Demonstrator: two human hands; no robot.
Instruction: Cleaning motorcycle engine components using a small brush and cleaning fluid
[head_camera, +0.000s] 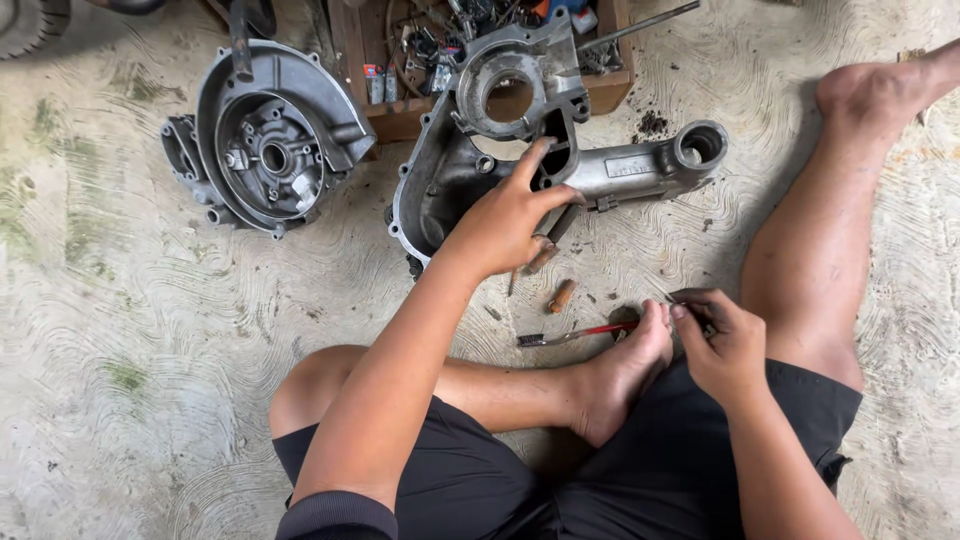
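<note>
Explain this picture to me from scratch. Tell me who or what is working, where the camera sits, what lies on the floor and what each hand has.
No machine is at work here: a person sits on a concrete floor with bare legs folded, and the one camera is worn on their head, looking down at their own hands.

The left hand rests on a large grey metal engine casing, fingers spread over its edge. The right hand, beside the person's foot, pinches something small and dark; it is too small to tell what.

On the floor lie a second, rounder engine cover to the left, a red-handled brush by the foot, and a small wooden handle. A wooden box of loose parts stands behind the casing.
</note>
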